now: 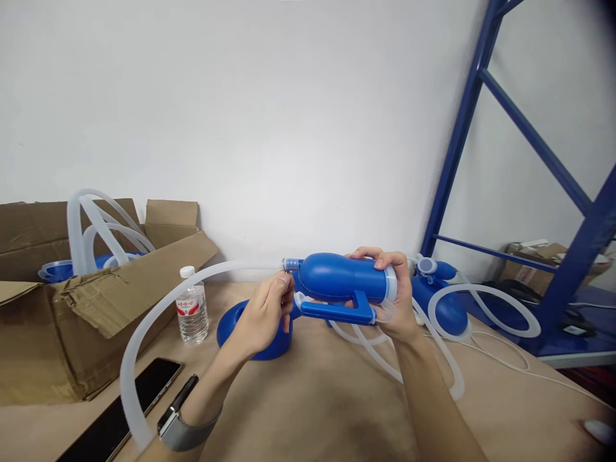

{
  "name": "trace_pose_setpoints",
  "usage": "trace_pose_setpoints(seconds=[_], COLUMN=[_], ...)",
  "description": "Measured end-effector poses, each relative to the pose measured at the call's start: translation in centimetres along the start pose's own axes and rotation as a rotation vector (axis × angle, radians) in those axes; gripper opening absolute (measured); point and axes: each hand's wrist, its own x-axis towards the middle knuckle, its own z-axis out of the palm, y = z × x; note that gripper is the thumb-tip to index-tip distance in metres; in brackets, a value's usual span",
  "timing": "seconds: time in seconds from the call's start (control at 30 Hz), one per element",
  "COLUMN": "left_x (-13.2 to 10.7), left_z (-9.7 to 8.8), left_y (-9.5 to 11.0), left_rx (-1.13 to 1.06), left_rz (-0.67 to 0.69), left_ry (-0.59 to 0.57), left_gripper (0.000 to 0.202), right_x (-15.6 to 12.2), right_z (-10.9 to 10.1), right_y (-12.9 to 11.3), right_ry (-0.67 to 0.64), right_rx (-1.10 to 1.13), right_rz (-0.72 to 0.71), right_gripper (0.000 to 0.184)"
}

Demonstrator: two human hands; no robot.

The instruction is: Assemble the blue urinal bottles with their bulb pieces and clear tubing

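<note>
I hold a blue plastic bottle-shaped vessel (337, 277) with a side handle level above the table. My right hand (395, 296) is wrapped round its wide clear-rimmed end. My left hand (265, 314) pinches the end of a translucent white hose (144, 327) against the vessel's narrow neck. The hose arcs left and down past my left wrist, which wears a watch (179, 420).
An open cardboard box (72, 314) at left holds more hoses and blue parts. A water bottle (192, 313), a black phone (122, 414), a blue funnel piece (231, 327) and another blue vessel with hose (447, 301) lie on the tan table (327, 404). A blue rack (568, 256) stands right.
</note>
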Motion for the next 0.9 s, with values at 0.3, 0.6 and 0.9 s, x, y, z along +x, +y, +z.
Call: trace_pose_setpoints(seconds=[0.3, 0.6, 0.9], left_x=[0.4, 0.0, 0.4], left_z=[0.1, 0.2, -0.2], left_y=[1.4, 1.2, 0.6], left_rx=[-0.322, -0.259, -0.200], left_rz=[-0.215, -0.201, -0.162], left_ry=[-0.080, -0.116, -0.149], left_gripper=[0.041, 0.038, 0.037], right_x=[0.2, 0.2, 0.1], right_z=[-0.1, -0.3, -0.7], right_y=[-0.2, -0.9, -0.4], right_ry=[-0.036, -0.140, -0.111], right_rx=[-0.011, 0.003, -0.006], right_rz=[0.012, -0.045, -0.043], right_gripper=[0.061, 0.049, 0.050])
